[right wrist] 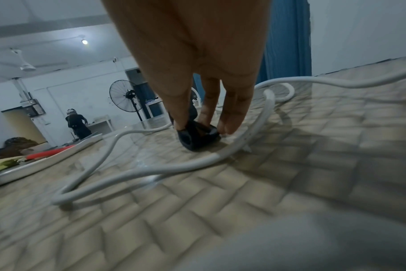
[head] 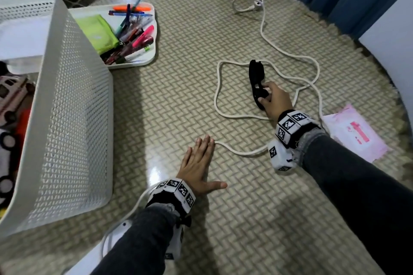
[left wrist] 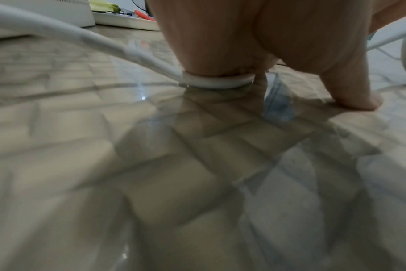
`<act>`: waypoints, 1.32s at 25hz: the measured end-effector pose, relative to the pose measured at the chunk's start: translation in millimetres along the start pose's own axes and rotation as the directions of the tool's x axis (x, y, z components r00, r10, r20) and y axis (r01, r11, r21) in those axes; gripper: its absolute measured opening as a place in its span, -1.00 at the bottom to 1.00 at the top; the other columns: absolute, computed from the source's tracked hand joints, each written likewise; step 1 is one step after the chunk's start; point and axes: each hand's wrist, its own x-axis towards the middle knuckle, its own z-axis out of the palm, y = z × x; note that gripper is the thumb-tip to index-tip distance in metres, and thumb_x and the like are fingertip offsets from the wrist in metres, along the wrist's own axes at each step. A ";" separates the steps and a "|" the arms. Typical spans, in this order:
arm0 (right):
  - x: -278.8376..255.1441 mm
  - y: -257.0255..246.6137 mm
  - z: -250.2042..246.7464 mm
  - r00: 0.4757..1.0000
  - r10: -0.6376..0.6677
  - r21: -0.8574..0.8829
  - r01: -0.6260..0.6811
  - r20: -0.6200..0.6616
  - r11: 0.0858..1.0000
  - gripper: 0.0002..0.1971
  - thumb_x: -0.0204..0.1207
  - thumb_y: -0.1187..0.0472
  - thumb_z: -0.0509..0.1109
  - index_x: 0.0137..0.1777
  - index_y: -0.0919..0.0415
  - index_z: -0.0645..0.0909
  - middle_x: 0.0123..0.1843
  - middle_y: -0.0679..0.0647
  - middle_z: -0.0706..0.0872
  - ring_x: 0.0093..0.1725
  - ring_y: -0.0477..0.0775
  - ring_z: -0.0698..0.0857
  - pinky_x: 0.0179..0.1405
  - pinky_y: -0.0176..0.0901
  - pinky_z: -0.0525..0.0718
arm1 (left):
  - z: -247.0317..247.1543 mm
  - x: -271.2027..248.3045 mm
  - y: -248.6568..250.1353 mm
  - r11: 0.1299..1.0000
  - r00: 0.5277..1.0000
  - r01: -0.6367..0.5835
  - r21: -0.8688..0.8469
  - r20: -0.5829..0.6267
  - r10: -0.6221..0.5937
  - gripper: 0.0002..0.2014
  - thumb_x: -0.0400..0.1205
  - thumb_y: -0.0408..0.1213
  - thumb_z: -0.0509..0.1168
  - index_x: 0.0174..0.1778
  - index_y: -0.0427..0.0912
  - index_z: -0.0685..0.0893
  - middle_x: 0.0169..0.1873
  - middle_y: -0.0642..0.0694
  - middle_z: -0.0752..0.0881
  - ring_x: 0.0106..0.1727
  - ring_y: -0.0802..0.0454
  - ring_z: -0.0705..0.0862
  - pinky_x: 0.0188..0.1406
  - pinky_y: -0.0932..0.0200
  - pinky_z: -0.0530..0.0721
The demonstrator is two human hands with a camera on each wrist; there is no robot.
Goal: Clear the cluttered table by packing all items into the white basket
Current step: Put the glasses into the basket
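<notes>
**Head view: sunglasses pinched up inside the cable loop**

Head view, from where I stand. Right hand (head: 276,100) has its thumb and fingertips closed on the near end of a pair of black sunglasses (head: 257,78). They lie on the glass-topped table (head: 245,219), well right of the white basket (head: 73,118), inside a loose loop of the white power cable (head: 223,116). In the right wrist view the fingertips (right wrist: 228,126) bracket the dark frame (right wrist: 197,137), which sits low on the table; whether it is fully clear of the table, I cannot tell.

Left hand (head: 199,167) lies flat, fingers straight and together, thumb spread. The left wrist view shows the palm (left wrist: 218,45) pressing a stretch of the cable (left wrist: 218,83) against the glass.

Orientation: the sunglasses' long axis runs away from the person, near end in the grip, far end pointing toward the plug (head: 259,3) at the table's far side. They look folded, though that is hard to confirm.

Risks, as I judge them:
- The grip is at one end only, so the free end may swing or droop on the lift and slip from the fingertips.
- Cable surrounds the glasses; a low carry toward the basket could snag the loop and drag it.
- The pen tray (head: 138,60) and the pink wipes packet (head: 355,134) lie on opposite sides of the cable; dragged cable could shift either one.
</notes>
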 end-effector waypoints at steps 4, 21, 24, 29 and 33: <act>-12.4 -3.2 -5.9 0.996 -0.028 0.078 0.034 -0.079 0.996 -0.68 0.51 0.38 0.42 0.26 0.26 0.58 -0.17 0.14 0.61 -0.17 0.09 0.62 -0.12 -0.20 0.52 | -1.1 0.0 1.3 1.000 1.000 0.004 -0.008 0.003 -0.004 0.21 0.22 0.60 -0.02 0.61 0.04 -0.45 0.53 0.17 -0.56 0.49 0.21 -0.63 0.45 0.13 -0.54; -200.8 -17.4 -45.7 0.946 0.072 0.569 0.128 -0.315 0.812 -0.76 0.44 0.32 0.53 0.11 0.20 0.76 0.10 0.11 0.74 0.12 0.04 0.72 -0.03 -0.49 0.61 | -21.6 -2.9 11.7 0.999 0.999 0.048 0.023 0.021 -0.048 0.01 0.55 0.27 0.24 0.67 -0.05 -0.29 0.66 0.02 -0.28 0.67 0.00 -0.29 0.62 -0.03 -0.21; -236.0 -20.5 -45.7 0.936 0.101 0.587 0.125 -0.337 0.800 -0.76 0.37 0.34 0.58 0.04 0.17 0.78 0.12 0.14 0.70 0.14 -0.02 0.68 -0.08 -0.57 0.59 | -34.7 -14.7 17.7 0.999 0.996 0.022 -0.029 -0.088 -0.024 -0.23 0.64 0.03 0.25 0.69 -0.05 0.00 0.68 -0.02 -0.02 0.68 0.00 0.00 0.60 0.06 0.04; -286.9 -24.4 -33.7 0.906 0.081 0.531 0.170 -0.416 0.830 -0.77 0.37 0.33 0.58 -0.01 0.07 0.76 0.16 0.09 0.51 0.24 0.03 0.58 0.13 -0.01 0.72 | -49.3 -50.3 26.3 0.986 0.969 -0.069 -0.149 -0.246 0.031 -0.41 0.68 -0.12 0.25 0.62 -0.15 0.26 0.63 -0.13 0.22 0.64 -0.04 0.20 0.57 0.10 0.20; -316.7 -32.8 -28.0 0.890 0.098 0.614 0.223 -0.445 0.757 -0.69 0.39 0.45 0.53 0.12 0.23 0.70 0.16 0.14 0.55 0.15 0.12 0.66 -0.13 -0.22 0.78 | -60.9 -87.6 34.4 0.961 0.915 -0.176 -0.212 -0.394 0.081 -0.51 0.67 -0.20 0.27 0.53 -0.17 0.39 0.53 -0.10 0.40 0.55 -0.02 0.35 0.44 0.24 0.26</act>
